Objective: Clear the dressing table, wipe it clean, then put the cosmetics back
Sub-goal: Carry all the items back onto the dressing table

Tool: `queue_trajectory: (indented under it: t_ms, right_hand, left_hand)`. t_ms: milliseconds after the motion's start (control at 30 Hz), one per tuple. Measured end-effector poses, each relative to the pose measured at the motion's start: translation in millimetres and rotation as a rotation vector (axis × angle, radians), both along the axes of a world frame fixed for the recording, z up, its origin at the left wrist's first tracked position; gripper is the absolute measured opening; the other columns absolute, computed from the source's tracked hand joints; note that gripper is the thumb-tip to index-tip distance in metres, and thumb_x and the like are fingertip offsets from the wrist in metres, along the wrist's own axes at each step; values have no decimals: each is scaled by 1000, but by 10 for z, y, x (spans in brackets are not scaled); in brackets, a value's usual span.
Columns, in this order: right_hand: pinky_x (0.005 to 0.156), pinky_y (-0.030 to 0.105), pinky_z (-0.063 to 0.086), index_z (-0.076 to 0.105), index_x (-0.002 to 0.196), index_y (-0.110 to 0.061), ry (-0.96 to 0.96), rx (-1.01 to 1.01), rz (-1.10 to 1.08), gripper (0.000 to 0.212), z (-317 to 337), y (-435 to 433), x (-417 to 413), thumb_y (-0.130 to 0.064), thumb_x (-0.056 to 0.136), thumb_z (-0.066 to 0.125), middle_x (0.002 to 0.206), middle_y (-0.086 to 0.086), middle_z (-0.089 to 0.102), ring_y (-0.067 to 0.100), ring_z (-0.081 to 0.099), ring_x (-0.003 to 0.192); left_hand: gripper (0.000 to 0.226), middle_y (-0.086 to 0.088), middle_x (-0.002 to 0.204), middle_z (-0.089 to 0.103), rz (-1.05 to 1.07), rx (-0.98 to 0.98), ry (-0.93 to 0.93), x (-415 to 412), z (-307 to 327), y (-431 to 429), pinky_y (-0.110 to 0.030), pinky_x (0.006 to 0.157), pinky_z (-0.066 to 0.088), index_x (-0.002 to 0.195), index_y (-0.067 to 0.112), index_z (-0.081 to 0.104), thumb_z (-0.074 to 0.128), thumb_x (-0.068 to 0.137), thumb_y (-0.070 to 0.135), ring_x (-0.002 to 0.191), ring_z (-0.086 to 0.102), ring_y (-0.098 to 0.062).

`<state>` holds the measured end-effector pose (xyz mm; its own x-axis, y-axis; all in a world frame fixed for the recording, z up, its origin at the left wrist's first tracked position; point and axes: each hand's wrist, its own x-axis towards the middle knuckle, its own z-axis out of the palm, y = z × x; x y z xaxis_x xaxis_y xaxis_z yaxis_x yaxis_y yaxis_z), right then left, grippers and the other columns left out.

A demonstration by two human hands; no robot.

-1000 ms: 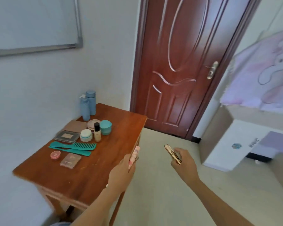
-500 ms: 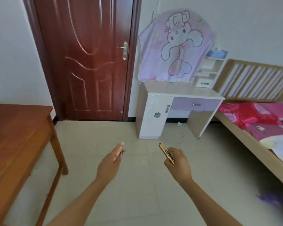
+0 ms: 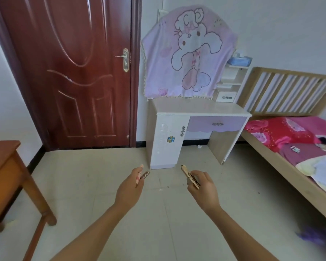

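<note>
While left hand (image 3: 129,189) and right hand (image 3: 203,187) grip cosmetics (image 3: 192,178), dressing table (image 3: 196,108) nears.

I see a bedroom in a home: a light wooden bed (image 3: 282,170) with red and pink bedding (image 3: 277,132), a white and purple dressing table (image 3: 201,110) under a pink cartoon cloth (image 3: 188,53), and a dark red wooden door (image 3: 73,72).
</note>
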<state>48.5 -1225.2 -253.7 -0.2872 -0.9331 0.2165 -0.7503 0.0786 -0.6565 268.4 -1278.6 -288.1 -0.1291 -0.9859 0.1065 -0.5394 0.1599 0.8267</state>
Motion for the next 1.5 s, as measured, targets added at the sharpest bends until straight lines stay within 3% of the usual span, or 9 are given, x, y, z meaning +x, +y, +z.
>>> queue_trajectory:
  t_ms: [133, 300, 433, 600, 800, 1033, 1233, 1333, 1500]
  right_hand:
    - [62, 26, 33, 61, 106, -11, 33, 34, -58, 31, 55, -624, -305, -2, 76, 60, 89, 3, 53, 20, 50, 75]
    - [66, 29, 39, 60, 107, -14, 7, 32, -172, 28, 113, -1442, -695, -7, 79, 62, 94, 5, 55, 23, 54, 79]
    - [76, 41, 52, 57, 108, -21, -152, 51, -336, 29, 15, -1869, -992, -16, 80, 63, 100, 5, 63, 26, 60, 84]
    - [63, 37, 50, 56, 111, -16, -223, 80, -422, 30, -34, -2486, -1263, -14, 82, 60, 91, 10, 62, 27, 59, 71]
    - [59, 32, 47, 56, 112, -13, -253, 41, -341, 31, -10, -3651, -1520, -11, 80, 59, 86, 8, 64, 23, 58, 64]
    - [60, 25, 36, 57, 110, -7, -192, 42, -141, 29, 108, -5240, -1707, -6, 81, 58, 94, 10, 59, 18, 53, 69]
    - [69, 28, 44, 56, 112, -12, -160, 124, -35, 32, -152, -6257, -1554, -8, 80, 58, 101, 9, 59, 20, 56, 78]
    - [67, 24, 35, 55, 113, -10, -137, 159, -12, 31, -267, -6782, -1477, -8, 82, 58, 102, 9, 56, 17, 50, 77]
    - [69, 23, 33, 55, 113, -7, -123, 188, -65, 33, -404, -7529, -1417, -6, 81, 59, 102, 11, 56, 17, 48, 78]
  left_hand:
    - [43, 9, 99, 54, -38, 1, -52, -132, 6, -689, -23, 71, 39, 138, 22, 36, 41, 95, 18, 84, 54, -13]
    - [46, -1, 130, 52, -102, -28, -147, -273, 64, -1551, -27, 85, 43, 142, 24, 30, 40, 97, 22, 112, 54, -18]
    - [47, -4, 129, 52, -138, 15, -195, -388, 40, -2064, -29, 84, 42, 142, 23, 29, 39, 96, 21, 110, 54, -21]
    - [46, -5, 129, 52, -163, 18, -229, -603, 12, -2733, -29, 84, 43, 141, 21, 29, 39, 96, 21, 109, 54, -23]
    - [49, 7, 142, 41, -216, -5, -297, -1108, 114, -3793, -31, 93, 43, 144, 24, 23, 37, 97, 24, 117, 52, -20]
    - [49, 2, 136, 47, -126, -18, -316, -1531, 274, -5069, -30, 95, 42, 145, 23, 22, 36, 98, 24, 115, 53, -18]
    - [42, -2, 112, 58, -53, 57, -335, -1600, 27, -5860, -34, 88, 47, 138, 23, 33, 37, 96, 22, 97, 58, -20]
    - [42, -6, 105, 58, -43, 64, -354, -1586, -80, -6384, -36, 85, 48, 137, 22, 35, 39, 95, 23, 94, 59, -24]
    - [41, -8, 111, 55, -95, 108, -385, -1556, -229, -7256, -37, 84, 47, 136, 19, 34, 37, 96, 22, 99, 57, -28]
